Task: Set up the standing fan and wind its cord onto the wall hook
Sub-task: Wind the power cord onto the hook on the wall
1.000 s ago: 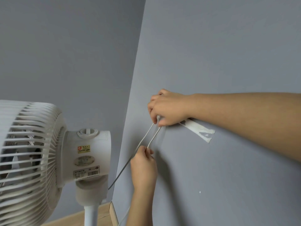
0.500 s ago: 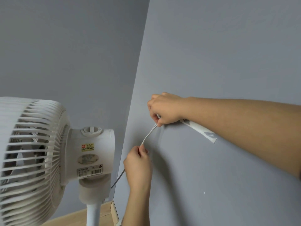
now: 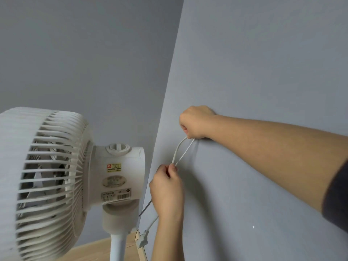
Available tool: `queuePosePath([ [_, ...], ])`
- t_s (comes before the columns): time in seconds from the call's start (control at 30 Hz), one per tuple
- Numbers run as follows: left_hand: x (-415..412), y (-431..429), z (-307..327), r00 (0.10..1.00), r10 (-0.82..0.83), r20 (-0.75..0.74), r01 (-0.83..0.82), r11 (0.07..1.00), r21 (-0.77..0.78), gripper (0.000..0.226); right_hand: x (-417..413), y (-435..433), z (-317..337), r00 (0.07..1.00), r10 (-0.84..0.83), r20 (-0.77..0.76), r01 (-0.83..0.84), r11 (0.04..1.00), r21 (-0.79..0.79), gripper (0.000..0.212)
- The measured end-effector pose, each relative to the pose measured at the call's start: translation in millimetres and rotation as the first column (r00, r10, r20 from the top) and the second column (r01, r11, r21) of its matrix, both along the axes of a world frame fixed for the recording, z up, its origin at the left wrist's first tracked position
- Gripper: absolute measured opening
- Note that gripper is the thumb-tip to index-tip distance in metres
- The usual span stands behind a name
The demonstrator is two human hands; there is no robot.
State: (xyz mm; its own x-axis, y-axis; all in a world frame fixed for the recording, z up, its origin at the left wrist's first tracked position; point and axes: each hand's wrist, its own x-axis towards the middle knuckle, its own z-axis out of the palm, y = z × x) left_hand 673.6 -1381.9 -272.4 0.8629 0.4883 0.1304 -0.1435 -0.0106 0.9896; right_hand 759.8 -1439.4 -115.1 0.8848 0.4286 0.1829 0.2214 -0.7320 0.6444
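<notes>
The white standing fan (image 3: 56, 176) stands upright at the left on its pole (image 3: 116, 247). Its white cord (image 3: 179, 150) forms a narrow loop against the grey wall panel (image 3: 263, 72). My right hand (image 3: 194, 122) is closed on the top of that loop, pressed to the wall; it hides the hook. Below it, my left hand (image 3: 166, 187) pinches both strands together. The cord drops below my left hand to the white plug (image 3: 143, 241), which dangles near the floor.
A second grey wall (image 3: 84, 53) meets the panel at a corner behind the fan. Light wooden floor (image 3: 90, 251) and a wooden panel edge (image 3: 141, 249) show at the bottom. The fan head sits close to my left arm.
The white strip beside my right hand is now hidden by my arm. The cord shows two strands again, and the plug has swung into view below my left hand.
</notes>
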Motion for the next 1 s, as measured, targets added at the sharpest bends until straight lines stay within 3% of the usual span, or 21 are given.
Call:
queuePosePath([
  [0.23, -1, -3, 2, 1.0, -0.017, 0.017, 0.017, 1.0, -0.007, 0.023, 9, 7, 1, 0.996, -0.042, 0.079, 0.038, 0.998, 0.045, 0.03],
  [0.63, 2, -6, 0, 0.999, -0.034, 0.018, 0.035, 0.999, -0.011, 0.023, 14, 13, 5, 0.981, -0.085, 0.176, 0.062, 0.989, 0.136, 0.021],
  [1.0, 4, -6, -1, 0.989, -0.097, 0.111, 0.094, 0.995, 0.027, 0.02, 21, 0, 25, 0.996, -0.018, 0.082, -0.013, 0.934, 0.358, 0.033],
])
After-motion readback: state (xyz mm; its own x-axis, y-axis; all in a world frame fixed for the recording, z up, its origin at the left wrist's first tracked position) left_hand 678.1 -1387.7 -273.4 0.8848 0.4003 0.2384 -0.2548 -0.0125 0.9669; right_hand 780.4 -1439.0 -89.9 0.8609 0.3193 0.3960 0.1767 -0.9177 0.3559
